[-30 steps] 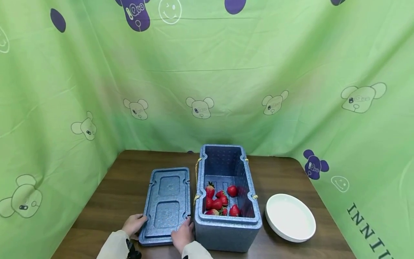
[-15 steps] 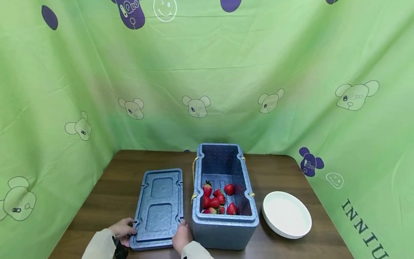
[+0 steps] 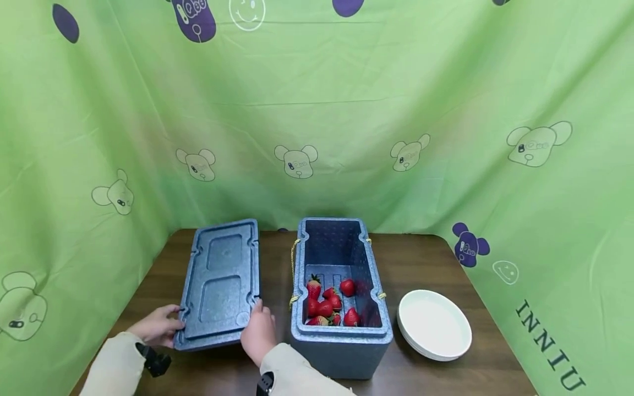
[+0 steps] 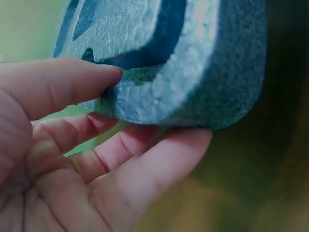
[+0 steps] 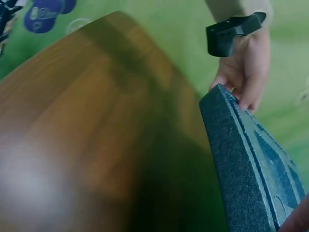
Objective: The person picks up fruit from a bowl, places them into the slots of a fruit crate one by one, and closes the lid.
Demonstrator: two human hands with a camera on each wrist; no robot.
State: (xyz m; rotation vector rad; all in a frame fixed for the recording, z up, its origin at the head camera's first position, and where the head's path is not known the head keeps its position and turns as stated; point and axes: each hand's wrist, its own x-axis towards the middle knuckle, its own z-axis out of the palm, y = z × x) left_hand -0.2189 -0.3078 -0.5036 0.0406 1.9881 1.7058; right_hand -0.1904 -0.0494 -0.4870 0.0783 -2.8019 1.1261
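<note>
Both hands hold a blue speckled foam lid [image 3: 220, 280] at its near end, its recessed face up and the whole lid lifted off the table. My left hand [image 3: 157, 325] grips the left edge; in the left wrist view its thumb [image 4: 72, 79] lies on top of the rim and the fingers are beneath. On the opposite edge, my right hand [image 3: 260, 333] grips the near right corner. Beside the lid stands the matching blue foam box [image 3: 342, 352], uncovered, with several red strawberries [image 3: 324, 308] on its floor toward the near end.
White stacked plates [image 3: 435, 324] stand right of the box on the brown wooden table [image 3: 406, 258]. Yellow rope handles [image 3: 293, 275] hang at the box's sides. A green patterned cloth [image 3: 346, 110] surrounds the table at the back and sides.
The lid has been raised from the table and carried left and away from me, with both hands on it. The box, strawberries and plates keep their places; the head view has shifted slightly.
</note>
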